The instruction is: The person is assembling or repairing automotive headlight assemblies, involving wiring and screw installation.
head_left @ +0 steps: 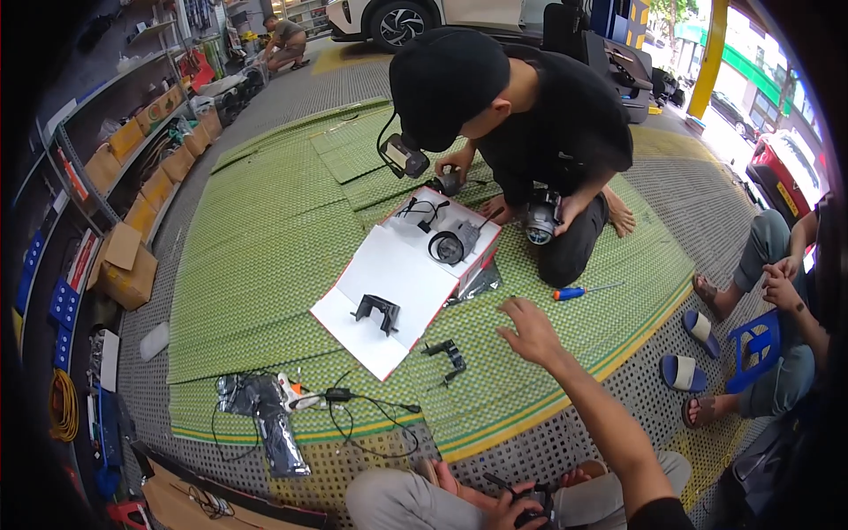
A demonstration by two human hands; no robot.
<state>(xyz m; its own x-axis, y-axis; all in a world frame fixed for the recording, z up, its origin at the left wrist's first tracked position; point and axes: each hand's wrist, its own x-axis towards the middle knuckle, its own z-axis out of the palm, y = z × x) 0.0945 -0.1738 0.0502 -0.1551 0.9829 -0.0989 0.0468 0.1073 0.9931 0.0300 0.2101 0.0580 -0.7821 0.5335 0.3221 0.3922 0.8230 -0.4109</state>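
Note:
My right hand [530, 331] reaches out over the green woven mat, fingers apart and holding nothing. It is nearest to a black bracket [449, 360] on the mat and a blue-handled screwdriver [572, 293]. Low in my lap, my left hand [510, 512] is closed on a black device [535, 505], partly cut off by the lower edge. Ahead is an open white box with red edges [353, 281]. On its lid lies a black U-shaped bracket [378, 314]; a grey-black round lens unit [453, 243] rests on its other half.
A co-worker in black kneels across the box, holding a lens unit [541, 221]. A black cable [353, 402] and plastic bags [278, 424] lie at front left. Slippers [682, 373] and a blue stool [755, 349] stand right, beside a seated person. Shelves [115, 168] line the left.

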